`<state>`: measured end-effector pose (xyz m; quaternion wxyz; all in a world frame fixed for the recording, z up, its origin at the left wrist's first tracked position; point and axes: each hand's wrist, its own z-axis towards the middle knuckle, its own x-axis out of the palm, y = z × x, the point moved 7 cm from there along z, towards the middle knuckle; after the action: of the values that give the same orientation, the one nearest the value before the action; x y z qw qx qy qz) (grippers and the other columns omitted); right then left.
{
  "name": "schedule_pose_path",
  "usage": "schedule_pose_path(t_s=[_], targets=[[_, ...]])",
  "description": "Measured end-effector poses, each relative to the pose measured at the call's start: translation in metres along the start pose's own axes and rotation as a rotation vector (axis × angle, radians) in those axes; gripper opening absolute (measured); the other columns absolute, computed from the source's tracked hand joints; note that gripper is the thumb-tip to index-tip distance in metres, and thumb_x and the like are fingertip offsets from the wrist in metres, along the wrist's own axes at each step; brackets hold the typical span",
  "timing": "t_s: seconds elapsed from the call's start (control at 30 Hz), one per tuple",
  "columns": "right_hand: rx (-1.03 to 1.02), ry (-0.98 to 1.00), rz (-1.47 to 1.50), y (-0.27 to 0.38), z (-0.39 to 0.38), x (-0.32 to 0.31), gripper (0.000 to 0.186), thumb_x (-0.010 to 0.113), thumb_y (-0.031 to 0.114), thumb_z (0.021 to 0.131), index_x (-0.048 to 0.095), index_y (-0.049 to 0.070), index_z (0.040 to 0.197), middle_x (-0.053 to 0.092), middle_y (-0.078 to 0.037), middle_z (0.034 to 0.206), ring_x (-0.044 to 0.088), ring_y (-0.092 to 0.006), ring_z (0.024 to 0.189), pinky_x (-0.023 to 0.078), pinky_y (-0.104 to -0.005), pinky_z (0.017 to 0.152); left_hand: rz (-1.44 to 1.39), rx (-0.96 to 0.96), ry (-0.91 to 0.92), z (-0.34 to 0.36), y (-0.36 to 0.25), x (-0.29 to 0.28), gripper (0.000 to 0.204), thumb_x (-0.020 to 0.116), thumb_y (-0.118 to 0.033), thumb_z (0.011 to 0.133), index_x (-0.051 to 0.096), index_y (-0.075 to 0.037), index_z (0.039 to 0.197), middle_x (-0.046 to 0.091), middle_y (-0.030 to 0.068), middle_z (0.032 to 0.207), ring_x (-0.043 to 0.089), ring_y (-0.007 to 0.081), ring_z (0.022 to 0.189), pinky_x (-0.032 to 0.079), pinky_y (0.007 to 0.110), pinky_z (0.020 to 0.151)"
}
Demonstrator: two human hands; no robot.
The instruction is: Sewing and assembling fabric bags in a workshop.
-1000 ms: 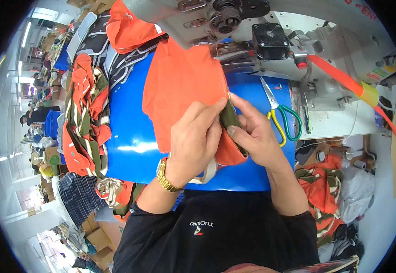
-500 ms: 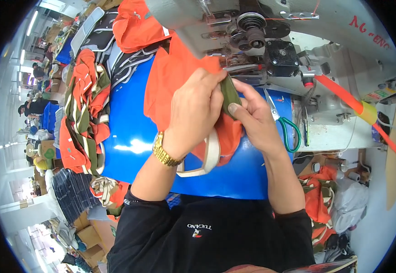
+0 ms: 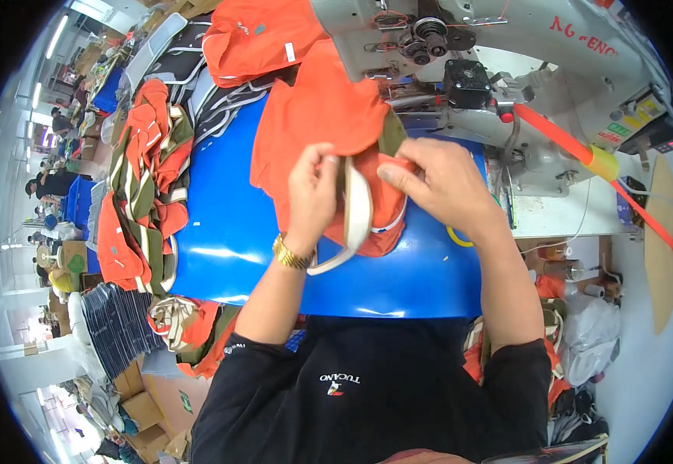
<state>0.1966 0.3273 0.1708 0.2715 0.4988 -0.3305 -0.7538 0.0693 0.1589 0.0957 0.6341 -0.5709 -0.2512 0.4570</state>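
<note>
With left hand (image 3: 310, 191) and right hand (image 3: 438, 176) I pinch the cloth (image 3: 317, 108), fingers closed; I should tension it evenly, strap (image 3: 359, 210) clear.

Bright light glares off the blue tabletop (image 3: 220, 216).

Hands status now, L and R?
Left hand: fingers curled at the orange cloth, beside the cream strap; whether it grips can't be told.
Right hand: closed, pinching the orange cloth between thumb and fingers.
</note>
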Motion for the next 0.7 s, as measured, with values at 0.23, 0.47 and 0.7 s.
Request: schedule_pose_path(t_s=[0.23, 0.47, 0.7], targets=[[-0.156, 0.191, -0.059, 0.039, -0.058, 0.023, 0.038, 0.083, 0.032, 0.085, 0.06, 0.002, 0.081, 0.054, -0.015, 0.085, 0.058, -0.0361, 0.08, 0.045, -0.0443, 0.068, 0.225, 0.177, 0.272, 0.058, -0.057, -0.022, 0.024, 0.072, -0.023, 0.101, 0.063, -0.001, 0.102, 0.061, 0.001, 0.084, 0.055, 0.0083, 0.078, 0.048, 0.029, 0.068], [-0.089, 0.269, 0.273, 0.039, -0.151, 0.06, 0.037, 0.087, 0.032, 0.083, 0.063, 0.004, 0.076, 0.059, -0.016, 0.096, 0.06, -0.0389, 0.101, 0.049, -0.0464, 0.085, 1.163, 0.61, 0.469, 0.092, -0.13, -0.016, 0.03, 0.081, -0.026, 0.081, 0.071, -0.004, 0.099, 0.072, 0.018, 0.084, 0.071, 0.0397, 0.082, 0.058, 0.049, 0.07], [-0.062, 0.277, 0.338, 0.004, -0.211, 0.106, 0.038, 0.088, 0.032, 0.083, 0.064, 0.005, 0.073, 0.062, -0.015, 0.096, 0.058, -0.0406, 0.118, 0.045, -0.0481, 0.1, 1.024, 1.139, 0.249, 0.03, -0.086, 0.002, 0.009, 0.062, -0.012, 0.086, 0.053, -0.013, 0.087, 0.052, 0.0047, 0.073, 0.06, 0.0213, 0.063, 0.047, 0.037, 0.053]])
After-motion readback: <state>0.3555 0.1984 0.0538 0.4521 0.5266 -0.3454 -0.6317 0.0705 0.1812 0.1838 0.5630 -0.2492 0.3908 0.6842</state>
